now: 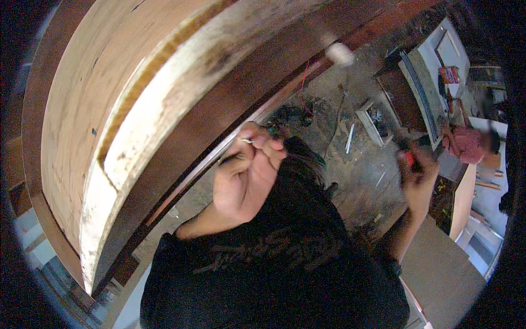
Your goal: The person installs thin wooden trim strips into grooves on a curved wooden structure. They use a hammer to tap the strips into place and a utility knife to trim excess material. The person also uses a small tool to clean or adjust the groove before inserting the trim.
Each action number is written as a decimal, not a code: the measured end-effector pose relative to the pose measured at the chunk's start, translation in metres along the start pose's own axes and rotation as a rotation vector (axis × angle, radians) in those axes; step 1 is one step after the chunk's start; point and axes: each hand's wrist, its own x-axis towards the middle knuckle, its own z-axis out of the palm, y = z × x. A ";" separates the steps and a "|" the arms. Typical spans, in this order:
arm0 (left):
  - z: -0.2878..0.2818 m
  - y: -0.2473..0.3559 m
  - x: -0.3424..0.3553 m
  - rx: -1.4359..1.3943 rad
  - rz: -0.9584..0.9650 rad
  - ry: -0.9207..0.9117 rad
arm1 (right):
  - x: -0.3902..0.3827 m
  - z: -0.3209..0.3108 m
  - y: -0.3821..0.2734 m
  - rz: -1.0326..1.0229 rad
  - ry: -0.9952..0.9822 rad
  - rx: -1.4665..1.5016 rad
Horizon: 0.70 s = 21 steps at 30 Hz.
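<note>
Here, near centre, the left hand (246,181) pinches a small shiny piece (247,141) beside the brown wooden panel (219,104) toward ten o'clock; at three, the right hand (421,172) grips a blurred red object (410,159).

Workshop, likely woodworking: big pale-brown wooden panel with dark-brown border (93,82) fills the upper left, above a stained grey bare floor (350,189) with a thin white strip (349,139) lying on it. Right side cluttered: dark-brown flat rectangular panel (404,94), pale shallow rectangular frame (369,127), light tan wooden board (463,194).
</note>
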 end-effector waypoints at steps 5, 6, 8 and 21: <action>-0.019 -0.004 0.002 0.792 0.322 -0.042 | -0.021 -0.007 0.021 -0.131 -0.149 0.187; -0.021 -0.005 0.003 0.947 0.328 -0.071 | -0.024 -0.008 0.022 -0.106 -0.229 0.222; -0.022 -0.008 0.008 1.227 0.381 -0.184 | -0.025 -0.010 0.021 -0.110 -0.378 0.250; -0.015 -0.001 0.032 1.677 0.730 -0.389 | -0.020 -0.046 0.016 0.003 -0.656 0.449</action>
